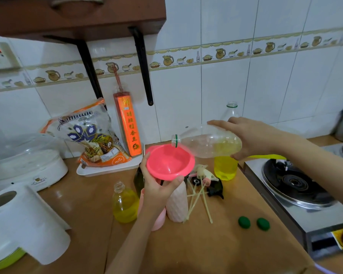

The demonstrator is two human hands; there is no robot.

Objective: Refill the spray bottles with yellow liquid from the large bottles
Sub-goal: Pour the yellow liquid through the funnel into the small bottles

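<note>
My right hand [251,135] holds a large clear bottle [206,142] almost on its side, its open neck over a pink funnel [169,162]; a little yellow liquid lies in the bottle's base end. My left hand [158,186] grips the funnel's rim. The funnel stands over a ribbed pale pink spray bottle [176,204]. A small clear bottle [124,204] with yellow liquid stands open to the left. A second large bottle [226,165], part full of yellow liquid, stands upright behind. Spray heads with long tubes [203,180] lie on the counter.
Two green caps [253,223] lie on the wooden counter at the right front. A gas stove [297,184] is at the right. A paper roll [24,220], a white cooker [26,163], a noodle bag [91,135] on a white tray and an orange incense box [129,125] fill the left and back.
</note>
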